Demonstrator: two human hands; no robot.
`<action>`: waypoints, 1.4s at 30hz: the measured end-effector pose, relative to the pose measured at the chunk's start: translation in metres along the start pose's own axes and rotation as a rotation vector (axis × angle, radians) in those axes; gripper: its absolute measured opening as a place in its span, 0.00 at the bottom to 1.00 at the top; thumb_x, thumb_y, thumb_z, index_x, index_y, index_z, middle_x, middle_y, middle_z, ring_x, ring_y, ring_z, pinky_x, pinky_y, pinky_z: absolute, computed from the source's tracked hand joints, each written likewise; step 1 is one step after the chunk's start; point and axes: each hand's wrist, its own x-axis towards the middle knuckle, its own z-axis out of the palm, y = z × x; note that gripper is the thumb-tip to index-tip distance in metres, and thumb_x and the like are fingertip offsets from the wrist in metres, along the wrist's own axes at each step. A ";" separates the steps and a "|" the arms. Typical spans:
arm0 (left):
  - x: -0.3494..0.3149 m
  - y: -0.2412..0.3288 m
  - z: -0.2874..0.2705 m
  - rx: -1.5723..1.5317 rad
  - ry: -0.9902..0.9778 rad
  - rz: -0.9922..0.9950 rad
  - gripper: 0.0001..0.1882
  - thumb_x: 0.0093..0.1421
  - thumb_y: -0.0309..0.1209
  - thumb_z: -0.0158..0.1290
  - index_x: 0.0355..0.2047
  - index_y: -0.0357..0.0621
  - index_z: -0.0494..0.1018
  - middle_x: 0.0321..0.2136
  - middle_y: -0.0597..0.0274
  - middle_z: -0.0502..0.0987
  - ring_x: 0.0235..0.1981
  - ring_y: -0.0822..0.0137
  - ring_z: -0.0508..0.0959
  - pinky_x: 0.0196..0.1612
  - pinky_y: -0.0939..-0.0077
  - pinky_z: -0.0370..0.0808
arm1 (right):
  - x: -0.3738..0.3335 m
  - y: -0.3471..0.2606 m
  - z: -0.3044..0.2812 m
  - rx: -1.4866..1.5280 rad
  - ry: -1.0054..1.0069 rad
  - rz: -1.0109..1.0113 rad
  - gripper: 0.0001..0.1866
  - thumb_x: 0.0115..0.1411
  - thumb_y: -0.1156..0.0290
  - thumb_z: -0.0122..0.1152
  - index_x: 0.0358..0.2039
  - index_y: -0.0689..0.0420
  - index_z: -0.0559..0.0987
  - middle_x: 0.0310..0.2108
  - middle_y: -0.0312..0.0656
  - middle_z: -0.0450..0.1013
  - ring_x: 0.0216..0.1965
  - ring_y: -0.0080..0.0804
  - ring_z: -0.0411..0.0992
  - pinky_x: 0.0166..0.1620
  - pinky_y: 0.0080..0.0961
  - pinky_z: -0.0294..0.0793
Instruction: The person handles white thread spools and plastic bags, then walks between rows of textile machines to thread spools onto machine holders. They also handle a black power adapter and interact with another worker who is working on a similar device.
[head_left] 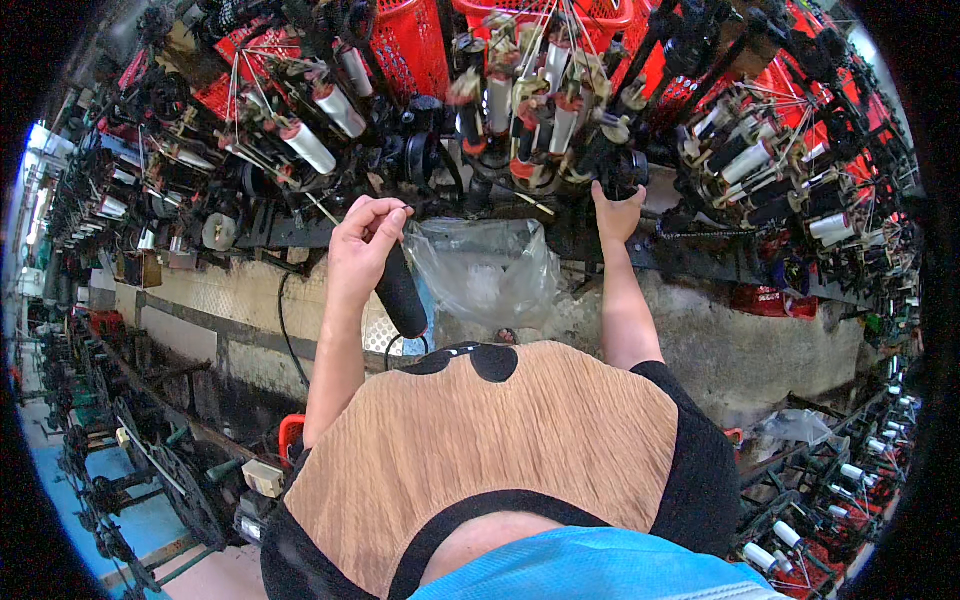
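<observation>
My left hand [368, 245] is closed, thumb and forefinger pressed together beside the machine's front rail. A black bobbin of thread [403, 298] slants down from its palm side; the fingers behind it are hidden. Whether a thread end sits in the pinch is too small to tell. At the machine, my right hand [620, 213] reaches up with thumb and forefinger on either side of a dark round machine part [627, 172]; its other fingers do not show. Between the hands, a clear plastic bag [485, 265] hangs open from the rail.
Braiding machines with silver bobbins [308, 147] and upright carriers [563, 120] line the far side. Red plastic baskets [410, 50] stand behind them. More machine frames [180, 470] are close behind me at left. A black cable [283, 320] hangs at the left.
</observation>
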 end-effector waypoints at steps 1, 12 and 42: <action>-0.001 0.000 0.000 0.030 -0.008 -0.004 0.07 0.61 0.27 0.56 0.36 0.36 0.78 0.27 0.71 0.69 0.26 0.81 0.70 0.29 0.87 0.63 | 0.002 0.002 -0.001 -0.009 -0.033 0.005 0.55 0.42 0.46 0.73 0.59 0.70 0.57 0.54 0.62 0.65 0.54 0.55 0.67 0.55 0.41 0.67; 0.024 -0.027 0.009 0.036 -0.101 -0.098 0.10 0.60 0.31 0.57 0.40 0.40 0.80 0.26 0.71 0.71 0.29 0.78 0.69 0.33 0.84 0.64 | -0.048 -0.092 -0.040 0.049 -0.271 -0.853 0.21 0.54 0.74 0.55 0.50 0.54 0.73 0.38 0.48 0.76 0.39 0.45 0.77 0.40 0.36 0.76; -0.057 -0.033 -0.376 -0.571 0.754 -0.444 0.14 0.60 0.43 0.57 0.28 0.45 0.74 0.25 0.61 0.78 0.27 0.63 0.79 0.33 0.65 0.78 | -0.193 -0.071 -0.110 0.163 -1.186 -0.840 0.07 0.51 0.72 0.57 0.30 0.56 0.80 0.28 0.42 0.76 0.32 0.42 0.75 0.35 0.34 0.76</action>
